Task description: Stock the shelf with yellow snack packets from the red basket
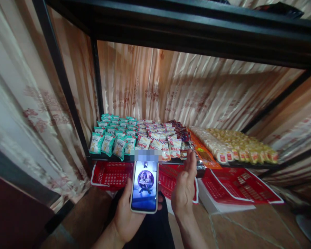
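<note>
My left hand (pixel 129 214) is wrapped round a smartphone (pixel 145 188) in a pale case, its lit screen facing me with a bluish picture on it. A blurred patch covers the phone's top end. To the right of the phone, my right hand (pixel 184 192) is raised with its fingers stretched upward and holds nothing. Beyond both hands, snack packets stand in rows on a low black shelf: teal packets (pixel 112 138) at the left, white-and-red packets (pixel 158 141) in the middle, and yellow-wrapped packs (pixel 243 147) at the right.
Red baskets (pixel 110 176) lie under the shelf, with another red basket (pixel 238 186) at the right beside a white box (pixel 212 204). Orange packaging (pixel 203 148) lies between the snack rows. Black shelf posts (pixel 67 93) and a patterned curtain (pixel 150 83) surround the shelf. The floor is tiled (pixel 230 228).
</note>
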